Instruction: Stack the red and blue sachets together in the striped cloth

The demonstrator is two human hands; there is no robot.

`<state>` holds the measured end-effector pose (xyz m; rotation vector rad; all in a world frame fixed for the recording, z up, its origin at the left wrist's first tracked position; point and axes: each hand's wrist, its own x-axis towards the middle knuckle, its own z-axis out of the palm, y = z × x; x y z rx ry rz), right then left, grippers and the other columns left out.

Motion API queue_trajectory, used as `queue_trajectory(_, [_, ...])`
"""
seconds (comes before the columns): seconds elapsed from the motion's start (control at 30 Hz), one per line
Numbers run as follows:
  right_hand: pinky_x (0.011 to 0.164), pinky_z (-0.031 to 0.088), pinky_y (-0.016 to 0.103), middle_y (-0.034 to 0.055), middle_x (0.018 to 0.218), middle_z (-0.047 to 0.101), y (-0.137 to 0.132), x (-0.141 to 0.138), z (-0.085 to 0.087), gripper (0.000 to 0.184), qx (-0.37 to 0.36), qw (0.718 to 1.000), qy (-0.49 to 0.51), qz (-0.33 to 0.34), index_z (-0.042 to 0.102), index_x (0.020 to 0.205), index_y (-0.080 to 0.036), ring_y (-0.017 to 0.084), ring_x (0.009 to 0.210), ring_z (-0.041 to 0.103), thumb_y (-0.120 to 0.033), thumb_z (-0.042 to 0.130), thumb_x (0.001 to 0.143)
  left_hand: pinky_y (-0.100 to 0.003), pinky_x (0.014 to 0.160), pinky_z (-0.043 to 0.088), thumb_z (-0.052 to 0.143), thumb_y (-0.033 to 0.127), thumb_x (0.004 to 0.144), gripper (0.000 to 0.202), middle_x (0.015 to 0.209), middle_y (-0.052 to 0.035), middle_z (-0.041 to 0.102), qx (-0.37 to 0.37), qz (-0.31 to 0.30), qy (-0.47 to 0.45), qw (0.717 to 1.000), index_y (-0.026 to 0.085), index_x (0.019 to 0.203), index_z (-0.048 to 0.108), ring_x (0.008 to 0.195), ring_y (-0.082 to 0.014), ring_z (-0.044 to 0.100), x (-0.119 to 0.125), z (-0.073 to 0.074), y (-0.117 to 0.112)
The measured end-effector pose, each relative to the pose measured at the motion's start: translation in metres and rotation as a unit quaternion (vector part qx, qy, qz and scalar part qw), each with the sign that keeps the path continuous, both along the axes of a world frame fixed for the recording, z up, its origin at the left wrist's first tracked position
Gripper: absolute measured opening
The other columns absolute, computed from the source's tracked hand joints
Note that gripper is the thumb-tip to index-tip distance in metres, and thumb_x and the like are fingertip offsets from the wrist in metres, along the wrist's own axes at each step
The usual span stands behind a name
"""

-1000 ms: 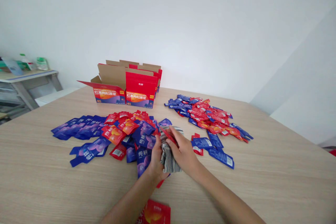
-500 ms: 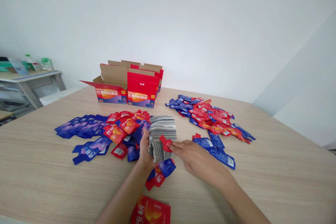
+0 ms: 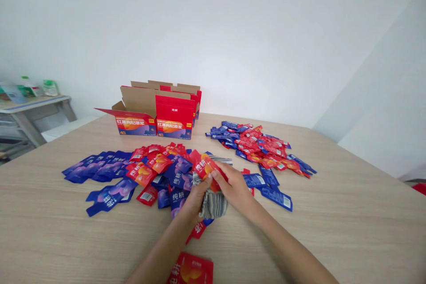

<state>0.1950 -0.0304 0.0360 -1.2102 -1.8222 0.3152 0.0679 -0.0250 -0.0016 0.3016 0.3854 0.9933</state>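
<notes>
My left hand [image 3: 195, 197] grips a striped grey and white cloth [image 3: 213, 202] just above the wooden table [image 3: 349, 213]. Against the cloth's top, my right hand [image 3: 234, 186] pinches a red sachet [image 3: 204, 166]. Both hands meet over the near edge of a mixed spread of blue and red sachets [image 3: 133, 171] at centre left. A red and blue sachet [image 3: 199, 230] lies under my left wrist, and a larger red packet [image 3: 191, 270] sits at the bottom edge.
A second pile of red and blue sachets [image 3: 259, 146] lies at the right rear, with loose blue ones [image 3: 274, 191] near my right hand. Open red cartons [image 3: 159, 113] stand at the back of the table. A shelf unit [image 3: 29, 111] stands far left.
The cloth, held up and spread half a second ago, is now lowered and bunched. My right hand lifted the red sachet from beside the cloth up onto its top.
</notes>
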Motion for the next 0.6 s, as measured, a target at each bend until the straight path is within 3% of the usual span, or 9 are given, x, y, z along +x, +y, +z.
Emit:
queue_trajectory(0.1, [0.099, 0.051, 0.037, 0.0092, 0.123, 0.072, 0.007, 0.018, 0.004, 0.038, 0.027, 0.999, -0.007, -0.03, 0.066, 0.126, -0.022, 0.023, 0.113, 0.068, -0.045, 0.046, 0.103, -0.044, 0.091, 0.059, 0.066, 0.031, 0.09, 0.034, 0.096, -0.0115, 0.079, -0.059, 0.031, 0.024, 0.998, 0.012, 0.118, 0.069, 0.095, -0.0295, 0.075, -0.014, 0.01, 0.012])
queue_trajectory(0.17, [0.103, 0.048, 0.038, 0.0101, 0.126, 0.07, 0.015, 0.042, 0.009, 0.039, 0.019, 0.991, -0.08, -0.104, 0.068, 0.121, -0.021, 0.023, 0.118, 0.065, -0.043, 0.041, 0.104, -0.042, 0.09, 0.06, 0.057, 0.033, 0.095, 0.033, 0.094, -0.0102, 0.079, -0.039, 0.128, 0.001, 0.991, 0.012, 0.118, 0.069, 0.09, -0.0266, 0.076, -0.03, 0.014, 0.025])
queue_trajectory(0.23, [0.103, 0.047, 0.038, 0.0109, 0.129, 0.068, 0.026, 0.071, 0.008, 0.038, -0.086, 0.953, -0.207, -0.203, 0.065, 0.124, -0.021, 0.023, 0.121, 0.063, -0.038, 0.037, 0.105, -0.039, 0.088, 0.06, 0.05, 0.033, 0.099, 0.033, 0.092, -0.0073, 0.08, -0.029, 0.245, -0.023, 0.969, 0.016, 0.12, 0.068, 0.083, -0.023, 0.077, -0.048, 0.016, 0.039])
queue_trajectory(0.3, [0.096, 0.05, 0.042, 0.0162, 0.124, 0.07, 0.036, 0.099, -0.001, 0.033, -0.176, 0.919, -0.261, -0.238, 0.067, 0.122, -0.018, 0.03, 0.115, 0.066, -0.034, 0.055, 0.096, -0.036, 0.088, 0.06, 0.042, 0.03, 0.102, 0.034, 0.094, -0.0056, 0.08, -0.021, 0.32, -0.036, 0.947, 0.019, 0.122, 0.067, 0.086, -0.0207, 0.076, -0.063, 0.017, 0.049])
queue_trajectory(0.37, [0.086, 0.053, 0.043, 0.0178, 0.11, 0.075, 0.042, 0.122, -0.014, 0.036, -0.255, 0.892, -0.288, -0.236, 0.073, 0.109, -0.016, 0.036, 0.102, 0.071, -0.029, 0.077, 0.075, -0.035, 0.09, 0.059, 0.038, 0.029, 0.103, 0.036, 0.097, -0.004, 0.08, -0.015, 0.354, -0.058, 0.933, 0.023, 0.123, 0.067, 0.091, -0.0196, 0.076, -0.074, 0.018, 0.056])
queue_trajectory(0.43, [0.08, 0.054, 0.04, 0.0146, 0.103, 0.077, 0.047, 0.138, -0.027, 0.046, -0.316, 0.872, -0.307, -0.216, 0.076, 0.103, -0.018, 0.036, 0.095, 0.073, -0.023, 0.086, 0.059, -0.036, 0.092, 0.058, 0.035, 0.03, 0.104, 0.038, 0.098, -0.0032, 0.079, -0.011, 0.379, -0.074, 0.922, 0.025, 0.121, 0.068, 0.096, -0.0197, 0.075, -0.08, 0.018, 0.059])
queue_trajectory(0.6, [0.089, 0.052, 0.036, 0.0113, 0.12, 0.074, 0.056, 0.165, -0.044, 0.059, -0.37, 0.856, -0.328, -0.151, 0.075, 0.116, -0.024, 0.033, 0.11, 0.07, -0.027, 0.086, 0.058, -0.041, 0.098, 0.055, 0.029, 0.034, 0.103, 0.044, 0.099, -0.0033, 0.079, -0.005, 0.412, -0.06, 0.909, 0.027, 0.119, 0.069, 0.103, -0.0217, 0.073, -0.085, 0.009, 0.065])
